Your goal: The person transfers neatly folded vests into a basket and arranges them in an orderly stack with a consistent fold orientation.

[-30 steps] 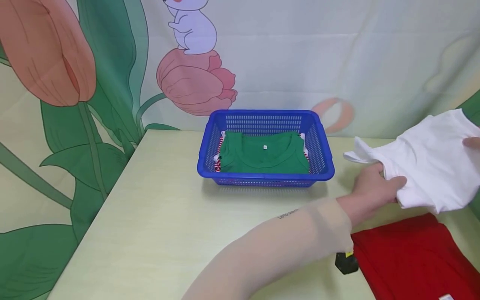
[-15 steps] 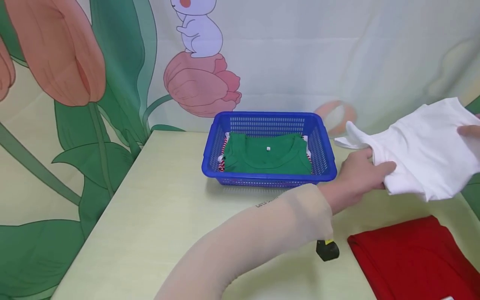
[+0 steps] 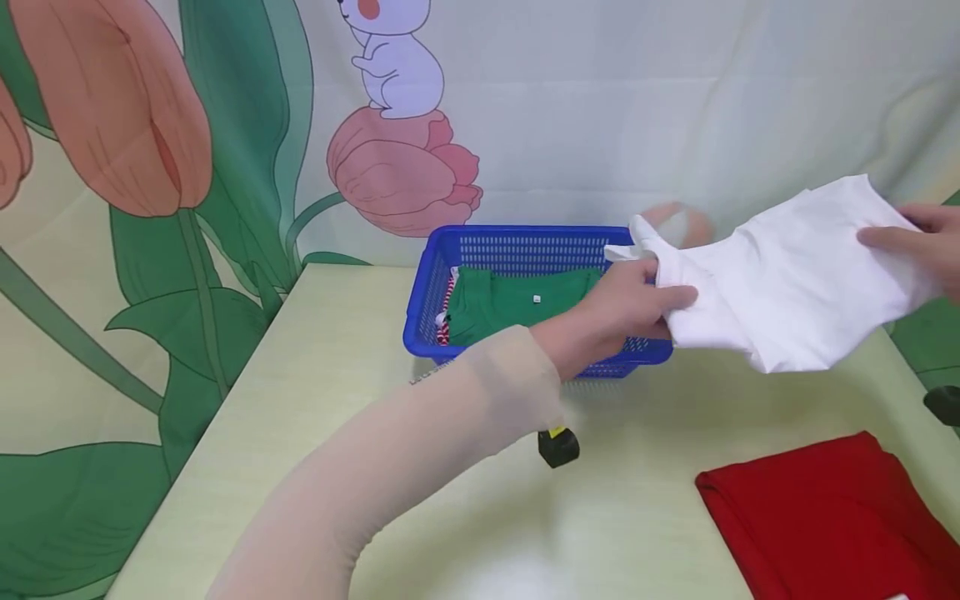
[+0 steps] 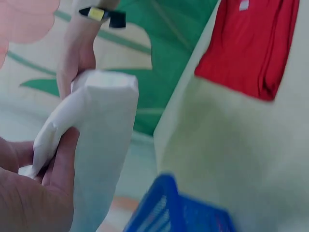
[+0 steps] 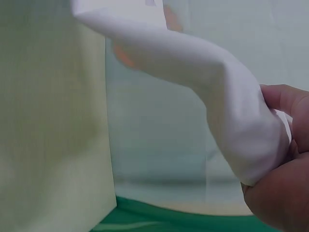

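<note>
A folded white garment (image 3: 787,267) hangs in the air between both hands, its left end over the right side of the blue basket (image 3: 420,308). My left hand (image 3: 630,304) pinches that end between thumb and fingers. At the opposite end my right hand (image 3: 918,246) grips the cloth, thumb on top. The left wrist view has the garment (image 4: 106,140) running from the near left hand (image 4: 43,188) up to the right hand. In the right wrist view the right fingers (image 5: 280,188) curl round the cloth's edge. Inside the basket lies a folded green shirt (image 3: 510,300), partly hidden by my left hand.
Below the right hand a folded red garment (image 3: 832,508) lies on the pale table (image 3: 315,417). Red-and-white striped cloth (image 3: 444,321) shows under the green shirt. Behind the table hangs a printed curtain (image 3: 562,125) with flowers and a white animal.
Both hands have carried the white garment leftward and slightly up, from beside the basket to partly over its right side. The red garment stays on the table.
</note>
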`<action>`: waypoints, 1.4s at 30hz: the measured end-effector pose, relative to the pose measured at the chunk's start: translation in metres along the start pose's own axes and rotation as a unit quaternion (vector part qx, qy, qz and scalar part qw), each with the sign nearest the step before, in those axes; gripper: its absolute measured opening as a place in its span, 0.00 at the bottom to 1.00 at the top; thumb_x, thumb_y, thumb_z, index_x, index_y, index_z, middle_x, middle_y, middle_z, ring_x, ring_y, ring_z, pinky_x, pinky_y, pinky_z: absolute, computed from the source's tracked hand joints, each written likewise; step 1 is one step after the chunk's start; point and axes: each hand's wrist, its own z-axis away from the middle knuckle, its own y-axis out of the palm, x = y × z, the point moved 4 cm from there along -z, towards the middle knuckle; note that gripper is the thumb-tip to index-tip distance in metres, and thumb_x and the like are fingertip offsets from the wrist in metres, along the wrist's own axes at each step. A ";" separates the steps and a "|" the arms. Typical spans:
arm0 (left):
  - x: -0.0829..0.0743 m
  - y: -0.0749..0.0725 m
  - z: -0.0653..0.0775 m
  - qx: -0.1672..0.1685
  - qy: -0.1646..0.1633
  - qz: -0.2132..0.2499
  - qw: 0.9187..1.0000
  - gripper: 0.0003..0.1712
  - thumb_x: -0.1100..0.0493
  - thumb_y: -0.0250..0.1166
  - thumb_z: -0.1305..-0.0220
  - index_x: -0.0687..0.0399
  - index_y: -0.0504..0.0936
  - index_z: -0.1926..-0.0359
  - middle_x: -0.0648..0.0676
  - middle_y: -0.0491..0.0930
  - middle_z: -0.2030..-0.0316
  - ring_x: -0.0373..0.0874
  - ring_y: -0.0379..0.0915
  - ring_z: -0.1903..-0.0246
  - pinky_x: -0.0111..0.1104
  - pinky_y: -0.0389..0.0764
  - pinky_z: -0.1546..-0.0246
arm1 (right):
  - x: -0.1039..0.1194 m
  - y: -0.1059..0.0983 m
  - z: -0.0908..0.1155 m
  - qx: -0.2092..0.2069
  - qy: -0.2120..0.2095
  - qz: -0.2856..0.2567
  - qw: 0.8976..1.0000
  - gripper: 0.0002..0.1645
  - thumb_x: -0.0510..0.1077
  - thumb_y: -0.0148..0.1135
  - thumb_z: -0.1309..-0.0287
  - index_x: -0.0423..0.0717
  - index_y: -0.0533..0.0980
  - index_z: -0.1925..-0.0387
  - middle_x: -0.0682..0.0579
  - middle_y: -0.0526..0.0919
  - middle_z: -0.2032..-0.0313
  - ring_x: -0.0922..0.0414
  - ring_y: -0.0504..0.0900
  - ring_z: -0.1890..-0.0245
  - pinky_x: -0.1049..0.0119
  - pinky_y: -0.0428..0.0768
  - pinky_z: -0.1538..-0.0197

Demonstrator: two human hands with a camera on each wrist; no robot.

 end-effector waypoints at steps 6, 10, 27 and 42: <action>-0.011 -0.044 0.000 0.008 -0.023 -0.034 0.999 0.20 0.66 0.66 0.24 0.66 0.79 0.35 0.57 0.84 0.49 0.52 0.87 0.53 0.47 0.88 0.45 | 0.028 0.026 0.006 0.027 -0.003 0.011 1.000 0.57 0.66 0.61 0.27 0.33 0.51 0.17 0.70 0.78 0.65 0.66 0.82 0.72 0.70 0.86 0.68; -0.019 -0.074 0.002 0.006 -0.038 -0.063 0.997 0.24 0.63 0.65 0.22 0.62 0.76 0.30 0.56 0.83 0.45 0.51 0.86 0.50 0.44 0.88 0.44 | 0.043 0.042 0.007 0.026 0.000 0.007 1.000 0.57 0.68 0.60 0.27 0.36 0.52 0.17 0.46 0.75 0.45 0.66 0.81 0.70 0.72 0.86 0.66; -0.029 -0.195 0.016 -0.003 -0.008 -0.080 0.997 0.29 0.62 0.60 0.19 0.60 0.69 0.23 0.61 0.79 0.39 0.54 0.83 0.45 0.44 0.85 0.40 | 0.085 0.103 -0.002 0.053 0.036 -0.118 0.991 0.55 0.66 0.67 0.31 0.46 0.57 0.16 0.56 0.73 0.44 0.65 0.82 0.60 0.74 0.86 0.60; -0.051 -0.254 0.037 -0.019 0.000 -0.119 0.993 0.30 0.59 0.59 0.18 0.58 0.67 0.21 0.58 0.80 0.42 0.45 0.87 0.53 0.34 0.89 0.50 | 0.111 0.135 0.000 0.068 0.039 -0.238 0.968 0.51 0.59 0.71 0.32 0.50 0.61 0.17 0.55 0.75 0.42 0.60 0.83 0.56 0.73 0.87 0.60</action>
